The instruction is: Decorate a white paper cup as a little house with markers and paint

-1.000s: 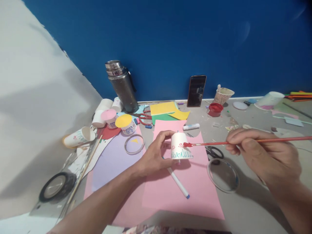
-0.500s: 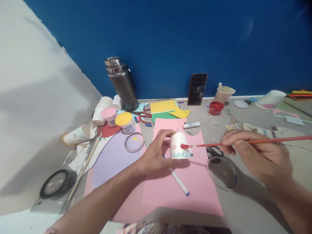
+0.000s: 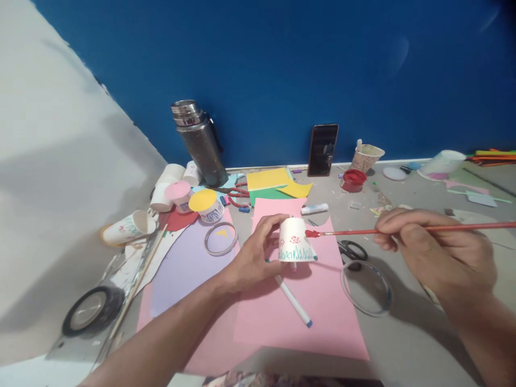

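Painting red dots on an upturned paper cup

My left hand [image 3: 253, 258] steadies the cup [image 3: 295, 240] upside down on the pink paper [image 3: 322, 317], grip pinching its side; my right hand [image 3: 435, 252] pinches the paintbrush [image 3: 363, 231], its red tip at the cup's wall beside 2 dotted clusters. The next dab probably calls for a light touch. A pen [image 3: 293, 301] lies just below the cup, scissors [image 3: 352, 250] and a tape ring [image 3: 366, 287] sit near on the right; the worktop [image 3: 407, 344] toward me offers room.
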The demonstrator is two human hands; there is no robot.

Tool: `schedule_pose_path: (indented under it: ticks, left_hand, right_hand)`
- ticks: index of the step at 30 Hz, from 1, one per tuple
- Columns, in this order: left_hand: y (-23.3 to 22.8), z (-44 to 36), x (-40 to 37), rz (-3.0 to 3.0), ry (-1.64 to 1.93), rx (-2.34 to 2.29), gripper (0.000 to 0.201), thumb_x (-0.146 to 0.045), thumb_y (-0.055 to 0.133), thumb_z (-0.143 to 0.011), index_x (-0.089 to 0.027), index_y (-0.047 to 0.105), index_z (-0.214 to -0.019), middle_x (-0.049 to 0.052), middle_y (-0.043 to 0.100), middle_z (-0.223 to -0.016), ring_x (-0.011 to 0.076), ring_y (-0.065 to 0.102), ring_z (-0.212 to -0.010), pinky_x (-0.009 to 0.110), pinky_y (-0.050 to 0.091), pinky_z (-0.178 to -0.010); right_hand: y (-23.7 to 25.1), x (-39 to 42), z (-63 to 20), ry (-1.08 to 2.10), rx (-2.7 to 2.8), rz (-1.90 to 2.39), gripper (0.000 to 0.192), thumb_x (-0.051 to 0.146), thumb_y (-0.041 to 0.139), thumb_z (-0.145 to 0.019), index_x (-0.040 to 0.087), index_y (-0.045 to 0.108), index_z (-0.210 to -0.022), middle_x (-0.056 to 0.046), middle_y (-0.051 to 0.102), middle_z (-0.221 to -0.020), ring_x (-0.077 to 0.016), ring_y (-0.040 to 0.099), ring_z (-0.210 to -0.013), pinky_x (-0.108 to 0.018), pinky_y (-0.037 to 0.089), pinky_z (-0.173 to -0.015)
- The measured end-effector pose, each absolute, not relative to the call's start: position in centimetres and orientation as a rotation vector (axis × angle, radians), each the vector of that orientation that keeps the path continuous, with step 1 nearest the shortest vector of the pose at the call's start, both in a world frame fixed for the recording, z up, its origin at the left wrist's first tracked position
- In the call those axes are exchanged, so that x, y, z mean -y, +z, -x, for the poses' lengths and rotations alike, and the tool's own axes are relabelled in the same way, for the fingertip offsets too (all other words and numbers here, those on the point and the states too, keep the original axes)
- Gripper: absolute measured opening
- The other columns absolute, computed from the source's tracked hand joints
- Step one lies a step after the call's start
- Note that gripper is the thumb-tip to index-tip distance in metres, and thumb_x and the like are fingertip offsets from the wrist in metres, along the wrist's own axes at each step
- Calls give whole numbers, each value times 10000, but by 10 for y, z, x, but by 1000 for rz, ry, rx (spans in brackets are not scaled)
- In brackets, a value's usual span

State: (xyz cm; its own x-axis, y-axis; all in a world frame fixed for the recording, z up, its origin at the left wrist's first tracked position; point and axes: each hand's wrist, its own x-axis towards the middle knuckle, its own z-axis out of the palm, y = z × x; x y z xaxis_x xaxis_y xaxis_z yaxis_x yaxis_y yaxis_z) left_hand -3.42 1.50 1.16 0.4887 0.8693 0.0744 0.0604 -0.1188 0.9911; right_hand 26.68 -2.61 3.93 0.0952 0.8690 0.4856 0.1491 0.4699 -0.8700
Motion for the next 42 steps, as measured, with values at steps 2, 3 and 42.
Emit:
schedule_pose_path:
  ticks: [2,3,42]
  left_hand:
    - [13,33,-15,-1494,854,-782,795,-83,790,-690,-287,507,-1404,110,549,-1480,342,545,-1420,505,442,-1198]
    - [13,33,-16,-1470,861,-763,783,-70,775,-680,-280,508,-1385,109,570,-1452,341,558,-1405,500,453,-1185]
    - [9,30,-16,-1490,844,-786,746,-169,898,-697,-277,527,-1335,110,588,-1469,347,505,-1491,538,384,-1275]
  right_hand:
    - [39,26,-267,683,1391,962,126,363,704,-955,344,827,-936,-69,725,-812,-281,636,-698,-453,469,-529]
    - [40,26,-268,685,1392,956,132,360,699,-958,342,828,-937,-70,720,-801,-281,635,-701,-452,467,-534]
    - [43,25,-262,697,1440,908,160,361,681,-972,338,833,-927,-66,714,-747,-258,619,-627,-438,465,-492]
